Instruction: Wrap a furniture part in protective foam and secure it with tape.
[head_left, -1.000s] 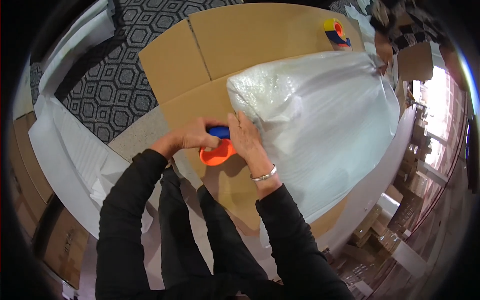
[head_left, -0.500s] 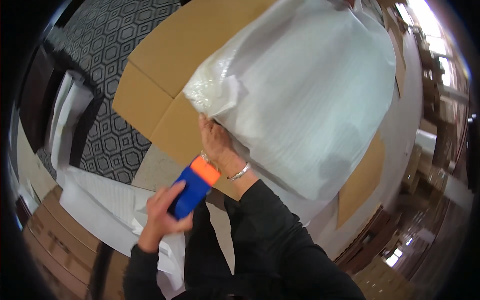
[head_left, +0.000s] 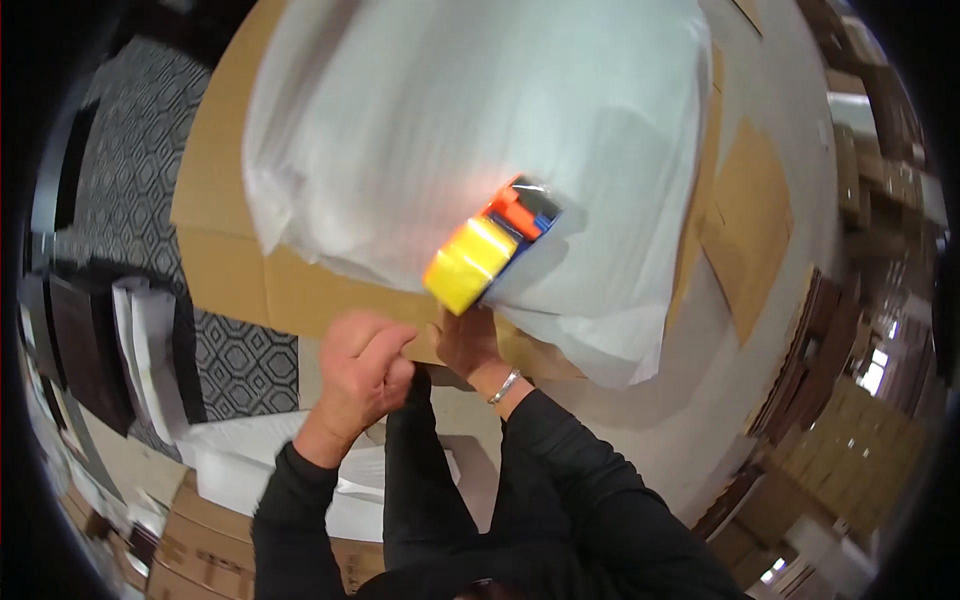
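Note:
A tape dispenser (head_left: 510, 232) in blue, orange and yellow, blurred by motion, is in my right hand (head_left: 468, 345), in front of a large item wrapped in white foam sheet (head_left: 480, 120). My right hand's fingers are partly hidden behind the dispenser's yellow part, and a silver bracelet circles that wrist. Just to its left, my left hand (head_left: 365, 370) is closed, thumb and forefinger pressed together. Whether anything thin is pinched there is too blurred to see. Under the wrapped item lies an opened cardboard sheet (head_left: 215, 270).
White foam sheeting (head_left: 225, 455) lies by my legs at the lower left, near brown cartons (head_left: 205, 545). A patterned carpet (head_left: 140, 150) and dark panels (head_left: 90, 345) are on the left. Another cardboard piece (head_left: 755, 220) rests on the floor to the right. Stacked boxes (head_left: 850, 440) stand farther right.
The tape dispenser has passed from my left hand to my right, which has left the wrap's edge. My left hand has closed. The wrapped item sits farther left in view.

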